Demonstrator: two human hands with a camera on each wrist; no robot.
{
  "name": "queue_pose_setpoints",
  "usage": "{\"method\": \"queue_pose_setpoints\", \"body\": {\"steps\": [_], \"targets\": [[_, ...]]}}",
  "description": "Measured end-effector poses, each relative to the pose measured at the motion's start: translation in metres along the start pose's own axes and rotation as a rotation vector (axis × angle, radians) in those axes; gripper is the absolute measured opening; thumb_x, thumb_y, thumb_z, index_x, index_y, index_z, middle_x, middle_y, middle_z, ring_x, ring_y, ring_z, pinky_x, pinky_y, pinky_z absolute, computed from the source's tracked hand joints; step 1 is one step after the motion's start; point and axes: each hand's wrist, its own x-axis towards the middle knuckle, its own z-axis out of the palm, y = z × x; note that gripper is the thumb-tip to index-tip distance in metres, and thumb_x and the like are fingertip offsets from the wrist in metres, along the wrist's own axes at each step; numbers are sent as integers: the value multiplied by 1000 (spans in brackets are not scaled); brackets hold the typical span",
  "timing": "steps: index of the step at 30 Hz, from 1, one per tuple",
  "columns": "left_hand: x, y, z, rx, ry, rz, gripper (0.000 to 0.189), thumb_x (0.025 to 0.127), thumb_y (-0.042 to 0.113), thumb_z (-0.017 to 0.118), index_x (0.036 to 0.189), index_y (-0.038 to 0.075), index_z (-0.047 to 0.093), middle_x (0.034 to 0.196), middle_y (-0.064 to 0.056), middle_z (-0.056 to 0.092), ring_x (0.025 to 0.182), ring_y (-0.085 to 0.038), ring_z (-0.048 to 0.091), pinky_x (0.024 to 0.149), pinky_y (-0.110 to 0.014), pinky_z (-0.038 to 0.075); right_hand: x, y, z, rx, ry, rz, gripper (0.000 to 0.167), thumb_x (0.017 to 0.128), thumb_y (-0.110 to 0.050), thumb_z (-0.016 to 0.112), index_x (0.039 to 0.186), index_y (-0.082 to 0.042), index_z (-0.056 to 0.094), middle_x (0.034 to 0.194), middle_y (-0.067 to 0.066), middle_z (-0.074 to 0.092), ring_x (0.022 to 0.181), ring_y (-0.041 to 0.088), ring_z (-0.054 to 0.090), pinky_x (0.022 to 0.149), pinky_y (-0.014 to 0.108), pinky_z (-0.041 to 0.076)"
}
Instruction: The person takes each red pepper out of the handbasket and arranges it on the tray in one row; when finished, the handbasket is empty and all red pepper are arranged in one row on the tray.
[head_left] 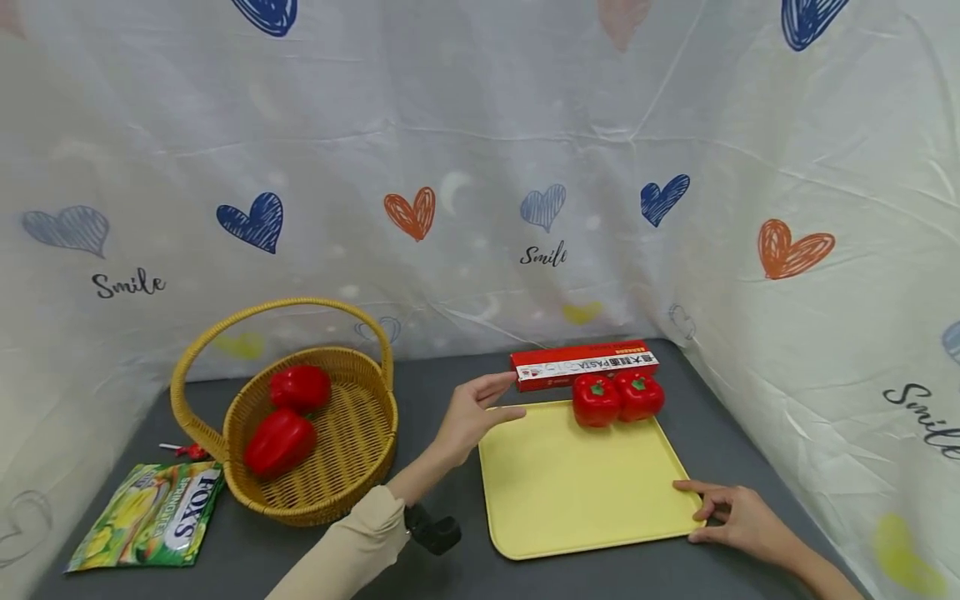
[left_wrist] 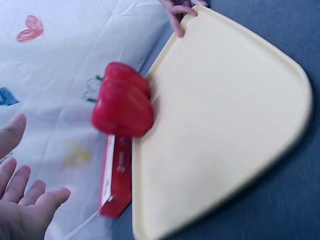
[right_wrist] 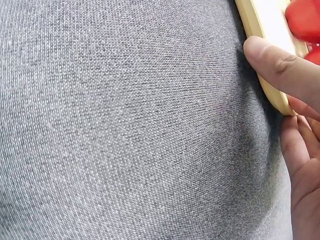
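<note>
A yellow tray (head_left: 585, 492) lies on the dark grey cloth. Two red bell peppers (head_left: 596, 401) sit side by side at its far right part. At the tray's near right corner, my right hand (head_left: 738, 521) grips the rim; the right wrist view shows the thumb (right_wrist: 257, 50) on one edge and the fingers round the corner. My left hand (head_left: 472, 412) is held over the tray's far left corner, holding nothing, its thumb apart from the extended fingers. It also shows at the left of the left wrist view, away from the peppers (left_wrist: 122, 107).
Behind the tray lies a red pasta box (head_left: 585, 364). A wicker basket (head_left: 356, 492) with a tall handle stands left, with two red bell peppers (head_left: 281, 442) inside. Beside it are a green FOX'S candy bag (head_left: 146, 517) and a lollipop (head_left: 193, 451). A printed curtain (head_left: 465, 150) surrounds the table.
</note>
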Motion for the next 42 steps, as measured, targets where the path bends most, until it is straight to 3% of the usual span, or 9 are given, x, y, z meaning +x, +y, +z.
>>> {"method": "queue_pose_setpoints", "body": {"steps": [9,18,22,28,31,33,38,42], "targets": [[-44,23,-79,83,97,-65,52,80,1,75,129,0,58,135,-20,54,129,-30,48,100,-41,44,-3,2,-2,-7,10,-5,19,72,-13,83,72,-13,64,121,-6,65,102,-10,53,67,17,54],[-76,33,-141,140,170,-176,52,84,11,74,130,-6,55,132,-23,55,125,-36,50,89,-29,53,-6,1,-1,25,16,7,19,72,-11,82,74,-9,64,121,-13,63,109,-15,48,69,16,54],[-87,37,-167,284,213,-201,54,85,18,74,130,-5,55,130,-23,56,122,-36,53,88,-31,53,-5,0,-1,11,17,16,19,73,-13,83,74,-10,63,121,-16,62,107,-14,50,70,16,54],[-96,42,-201,703,300,-263,60,83,31,76,128,-4,58,128,-28,55,114,-44,53,90,-50,50,-3,0,-1,1,8,30,20,73,-15,83,73,-10,63,120,-17,62,107,-15,49,69,16,54],[-95,41,-213,856,304,-307,62,81,31,77,127,-7,58,128,-32,53,110,-49,50,85,-55,49,-2,1,-1,12,4,37,20,73,-15,83,74,-10,63,120,-19,61,108,-16,48,69,17,54],[-94,39,-220,922,292,-322,63,80,29,78,125,-10,58,126,-34,52,107,-50,49,83,-55,49,-2,1,-1,14,5,36,20,73,-15,83,73,-9,63,119,-19,61,108,-16,47,69,17,54],[-92,32,-231,985,260,-364,63,79,24,79,122,-16,56,123,-37,53,105,-52,50,86,-57,47,-1,1,0,10,1,32,21,73,-16,83,73,-9,63,118,-19,62,107,-16,48,67,17,54],[-87,27,-233,1064,225,-351,64,77,24,80,120,-17,56,120,-37,54,102,-52,53,85,-58,48,0,2,1,23,0,25,21,73,-14,83,73,-8,62,118,-18,62,106,-15,49,68,17,54]]}}
